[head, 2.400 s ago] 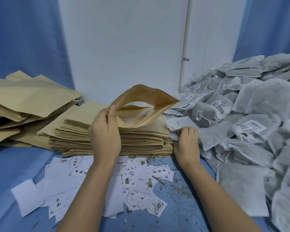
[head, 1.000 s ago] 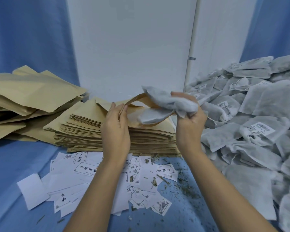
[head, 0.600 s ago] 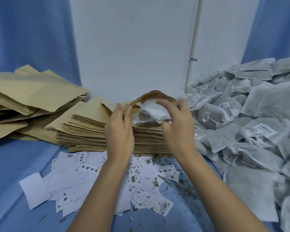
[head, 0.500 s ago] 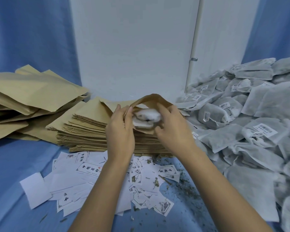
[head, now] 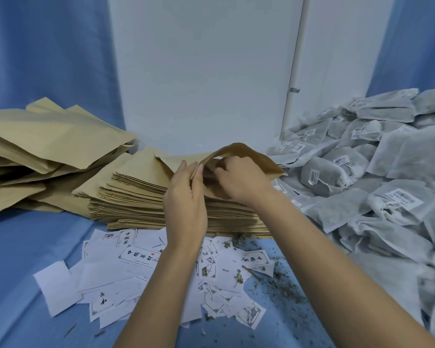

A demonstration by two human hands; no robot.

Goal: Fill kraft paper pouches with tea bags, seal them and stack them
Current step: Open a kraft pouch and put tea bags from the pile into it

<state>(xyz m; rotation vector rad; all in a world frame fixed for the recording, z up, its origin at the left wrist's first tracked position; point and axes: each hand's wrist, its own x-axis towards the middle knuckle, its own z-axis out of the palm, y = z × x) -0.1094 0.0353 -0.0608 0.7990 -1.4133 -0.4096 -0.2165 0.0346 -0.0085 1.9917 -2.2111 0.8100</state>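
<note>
An open kraft paper pouch (head: 246, 153) lies on top of a thick stack of flat empty pouches (head: 136, 197). My left hand (head: 183, 199) pinches the near lip of the pouch's mouth and holds it up. My right hand (head: 241, 179) reaches into the mouth with its fingers curled. The tea bag it carried is hidden inside the pouch. A big heap of grey tea bags (head: 362, 177) with white tags fills the right side.
Puffed kraft pouches (head: 48, 141) lie piled at the left. Printed white paper labels (head: 141, 272) are scattered on the blue cloth in front of the stack, with loose tea crumbs (head: 281, 285) to their right. A white wall stands behind.
My right hand picked a tea bag from the heap, brought it left and pushed it into the pouch mouth until it went out of sight. My left hand kept holding the lip.
</note>
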